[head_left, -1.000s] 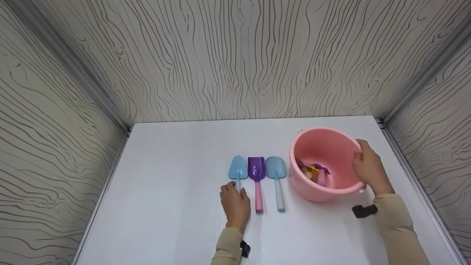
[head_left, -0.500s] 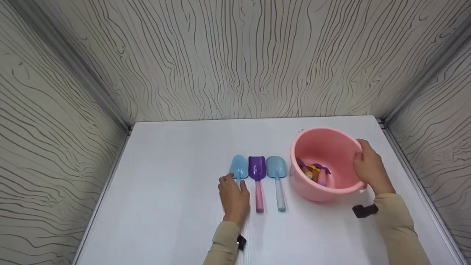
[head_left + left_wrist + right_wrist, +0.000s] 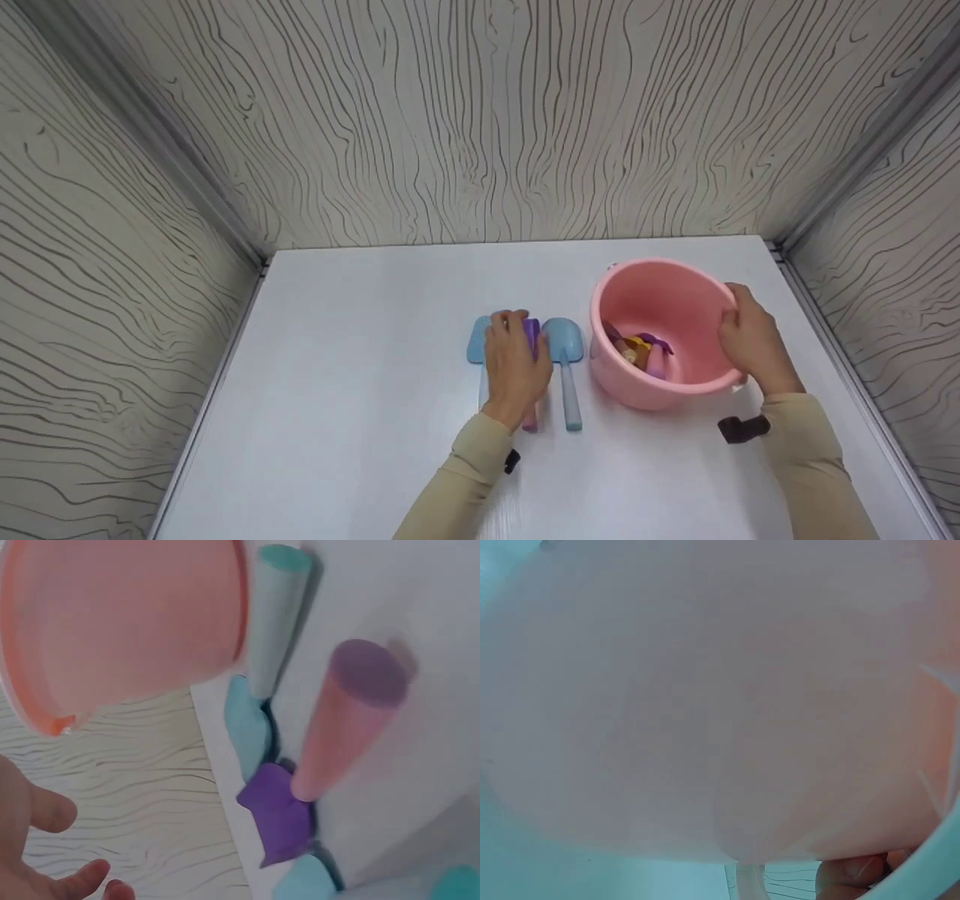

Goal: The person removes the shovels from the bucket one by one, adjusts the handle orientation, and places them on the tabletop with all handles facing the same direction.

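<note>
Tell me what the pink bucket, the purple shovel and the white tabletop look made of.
Pink bucket: probably plastic, smooth with a soft sheen; its even colour suggests moulding. Purple shovel: likely plastic, smooth, in clean solid colours without visible grain. White tabletop: smooth, faintly reflective; coated board or plastic, I can't tell which.

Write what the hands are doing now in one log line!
left hand: over purple-and-pink shovel, thumb apart from fingers; right hand: grips pink bucket; blue shovels: on table; bucket: colourful things inside
</note>
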### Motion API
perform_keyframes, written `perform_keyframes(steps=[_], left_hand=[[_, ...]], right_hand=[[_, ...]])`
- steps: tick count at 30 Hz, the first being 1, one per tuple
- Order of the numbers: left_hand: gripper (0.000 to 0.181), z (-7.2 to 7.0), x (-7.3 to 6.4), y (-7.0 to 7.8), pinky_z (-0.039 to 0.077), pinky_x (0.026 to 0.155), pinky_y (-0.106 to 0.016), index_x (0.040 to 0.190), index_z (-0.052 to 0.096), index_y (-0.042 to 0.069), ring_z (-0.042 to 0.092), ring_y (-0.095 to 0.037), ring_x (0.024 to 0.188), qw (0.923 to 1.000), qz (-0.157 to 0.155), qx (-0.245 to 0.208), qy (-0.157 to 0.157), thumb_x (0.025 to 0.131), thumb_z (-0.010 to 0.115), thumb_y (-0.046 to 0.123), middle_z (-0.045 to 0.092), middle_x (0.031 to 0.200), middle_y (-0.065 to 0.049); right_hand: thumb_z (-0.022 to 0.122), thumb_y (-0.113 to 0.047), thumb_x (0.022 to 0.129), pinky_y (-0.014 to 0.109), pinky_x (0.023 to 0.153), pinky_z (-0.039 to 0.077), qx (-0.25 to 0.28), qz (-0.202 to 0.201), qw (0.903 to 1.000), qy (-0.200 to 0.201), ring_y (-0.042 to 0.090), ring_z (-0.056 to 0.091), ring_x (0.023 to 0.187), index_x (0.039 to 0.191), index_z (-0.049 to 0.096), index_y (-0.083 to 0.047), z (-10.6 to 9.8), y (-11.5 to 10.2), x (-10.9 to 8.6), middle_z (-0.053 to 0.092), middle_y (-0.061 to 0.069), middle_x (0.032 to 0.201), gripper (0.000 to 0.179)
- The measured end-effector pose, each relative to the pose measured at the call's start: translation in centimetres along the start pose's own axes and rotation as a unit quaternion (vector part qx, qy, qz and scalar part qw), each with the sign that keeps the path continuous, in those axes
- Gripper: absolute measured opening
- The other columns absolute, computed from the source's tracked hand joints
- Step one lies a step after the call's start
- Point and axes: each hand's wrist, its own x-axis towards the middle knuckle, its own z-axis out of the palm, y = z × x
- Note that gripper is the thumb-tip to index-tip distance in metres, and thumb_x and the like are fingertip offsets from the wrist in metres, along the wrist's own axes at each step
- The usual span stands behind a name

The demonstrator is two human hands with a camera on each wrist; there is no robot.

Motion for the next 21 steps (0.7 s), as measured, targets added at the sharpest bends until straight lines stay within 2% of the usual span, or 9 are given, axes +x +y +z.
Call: perform_keyframes(steps=[5, 9, 16, 21], left_hand=[[0.047, 0.1, 0.9, 3.9, 0.053, 0.099, -0.036, 0.144, 0.056, 0.009, 0.056, -0.022, 0.119, 0.9985, 0.017, -0.011, -0.050, 0.106, 0.064, 0.034, 0.054, 0.142, -0.011], [0.047, 0.1, 1.5, 6.2, 0.052, 0.099, -0.032, 0.144, 0.056, 0.013, 0.056, -0.019, 0.118, 0.9970, 0.041, -0.001, -0.066, 0.106, 0.062, 0.039, 0.056, 0.142, -0.007], [0.037, 0.8, 1.9, 8.6, 0.048, 0.087, -0.025, 0.133, 0.064, 0.013, 0.057, -0.016, 0.105, 0.9900, 0.116, 0.030, -0.074, 0.104, 0.065, 0.036, 0.064, 0.126, -0.001], [0.029, 2.0, 1.8, 9.6, 0.048, 0.093, -0.022, 0.125, 0.067, 0.016, 0.056, -0.012, 0.108, 0.9746, 0.189, 0.045, -0.111, 0.106, 0.061, 0.037, 0.066, 0.121, 0.004]], right_hand=[[0.031, -0.011, 0.111, 0.062, 0.085, 0.052, 0.001, 0.002, 1.0000, 0.000, 0.054, 0.065, 0.107, 0.155, 0.037, 0.007, 0.0, -0.1, -0.1, 0.053, 0.044, 0.140, 0.047], [0.031, -0.011, 0.111, 0.061, 0.083, 0.053, 0.002, -0.002, 1.0000, 0.000, 0.054, 0.066, 0.105, 0.154, 0.037, 0.008, 0.4, -0.1, 0.0, 0.054, 0.045, 0.138, 0.047], [0.031, -0.011, 0.112, 0.047, 0.071, 0.056, 0.003, -0.003, 0.9999, -0.015, 0.050, 0.069, 0.096, 0.155, 0.035, 0.008, 0.8, -0.2, 0.1, 0.055, 0.046, 0.135, 0.048], [0.031, -0.010, 0.112, 0.045, 0.070, 0.054, -0.003, 0.002, 1.0000, -0.004, 0.048, 0.068, 0.094, 0.155, 0.036, 0.008, 0.5, -0.1, 0.0, 0.055, 0.046, 0.134, 0.047]])
